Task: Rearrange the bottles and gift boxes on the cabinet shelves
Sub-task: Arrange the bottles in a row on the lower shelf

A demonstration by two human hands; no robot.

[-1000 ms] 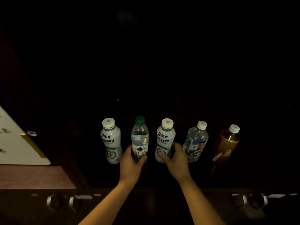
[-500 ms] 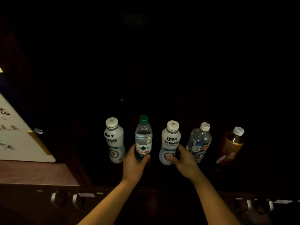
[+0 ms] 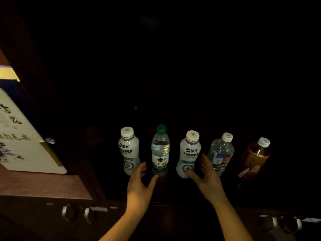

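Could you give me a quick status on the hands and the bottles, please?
Left hand open, thumb at the green-cap bottle. Right hand open beside the second white bottle. Five bottles upright in a row. Nothing in the way.

Both forearms are bare up to the bottom edge of the picture; no sleeve covers them. The left hand point(image 3: 139, 186) and the right hand point(image 3: 208, 180) are bare too, and neither shows a glove, a ring, a watch or a bracelet. The fingers point(image 3: 205, 160) are slim. The light is dim, so finer details cannot be seen.
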